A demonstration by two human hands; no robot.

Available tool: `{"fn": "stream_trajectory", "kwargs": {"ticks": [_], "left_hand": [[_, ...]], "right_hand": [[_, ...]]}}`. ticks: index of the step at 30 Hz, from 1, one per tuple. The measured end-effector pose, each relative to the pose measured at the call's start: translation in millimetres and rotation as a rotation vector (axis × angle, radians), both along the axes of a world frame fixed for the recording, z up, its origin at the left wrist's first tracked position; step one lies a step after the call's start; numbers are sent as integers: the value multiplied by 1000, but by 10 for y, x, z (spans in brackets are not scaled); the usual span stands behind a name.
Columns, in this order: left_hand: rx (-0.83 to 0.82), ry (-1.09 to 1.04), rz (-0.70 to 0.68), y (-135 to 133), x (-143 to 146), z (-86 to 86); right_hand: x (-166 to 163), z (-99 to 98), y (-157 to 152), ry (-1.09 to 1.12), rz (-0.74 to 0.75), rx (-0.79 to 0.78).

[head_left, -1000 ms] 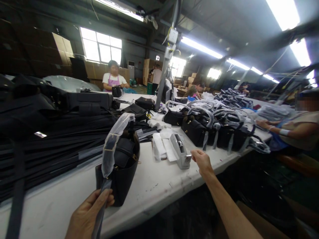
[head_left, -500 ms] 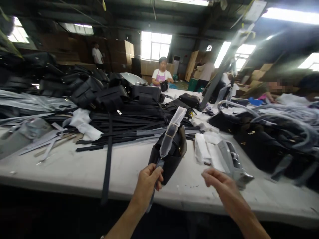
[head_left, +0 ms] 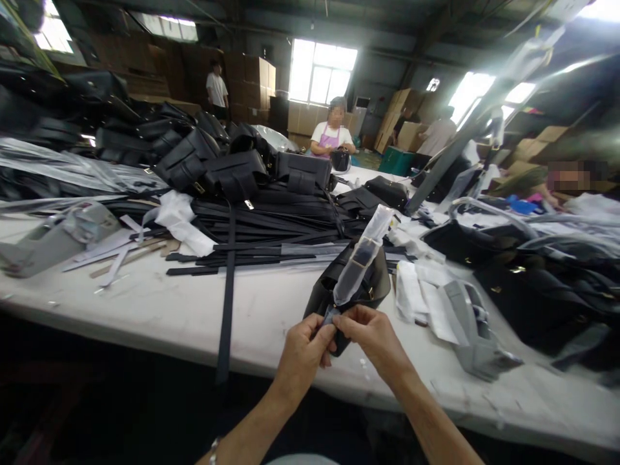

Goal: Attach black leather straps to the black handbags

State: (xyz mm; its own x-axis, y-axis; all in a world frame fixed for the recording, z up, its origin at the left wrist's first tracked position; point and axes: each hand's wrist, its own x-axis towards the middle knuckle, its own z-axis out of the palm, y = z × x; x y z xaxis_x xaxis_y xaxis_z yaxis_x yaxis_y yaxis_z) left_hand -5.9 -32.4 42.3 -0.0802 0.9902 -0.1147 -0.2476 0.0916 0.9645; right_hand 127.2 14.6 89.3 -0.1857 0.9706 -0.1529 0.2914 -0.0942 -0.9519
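A small black handbag [head_left: 329,294] stands on the white table [head_left: 194,316] just in front of me. Its strap [head_left: 362,258], wrapped in clear plastic film, rises up and back from it. My left hand [head_left: 304,349] pinches the lower end of this wrapped strap. My right hand [head_left: 375,339] meets it from the right, fingers closed on the same strap end. Both hands hover over the table's near edge.
A grey tape dispenser [head_left: 472,329] and white paper pieces [head_left: 416,297] lie to the right. Black straps [head_left: 271,239] and stacked bags [head_left: 194,161] cover the table's left and middle; a strap [head_left: 225,310] hangs over the near edge. More bags [head_left: 542,271] lie right. People work behind.
My right hand left the tape dispenser, came left and closed on the strap end beside my left hand. The view turned left and down.
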Motion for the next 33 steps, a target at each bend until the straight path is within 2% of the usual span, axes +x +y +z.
{"fn": "stream_trajectory", "kwargs": {"ticks": [5, 7, 10, 15, 20, 23, 28, 31, 33], "left_hand": [[-141, -263, -61, -8, -29, 31], [-208, -354, -84, -11, -34, 69], [-267, -428, -124, -12, -29, 112], [-317, -443, -174, -28, -7, 108], [-303, -425, -152, -70, 13, 114], [-270, -392, -89, -79, 19, 119], [-235, -376, -92, -56, 13, 102], [-233, -384, -137, -44, 3, 85], [-209, -358, -146, -43, -11, 78]], "right_hand": [[77, 68, 57, 74, 144, -133], [92, 51, 60, 73, 154, -142], [68, -56, 24, 21, 97, -61], [-46, -286, -59, 6, -79, 76], [-122, -310, -87, -73, -168, 116], [-96, -238, -171, 65, -71, -34], [10, -170, -336, 717, 238, -481], [15, -197, -325, 1033, 322, -653], [-9, -205, -288, 1124, 350, -728]]}}
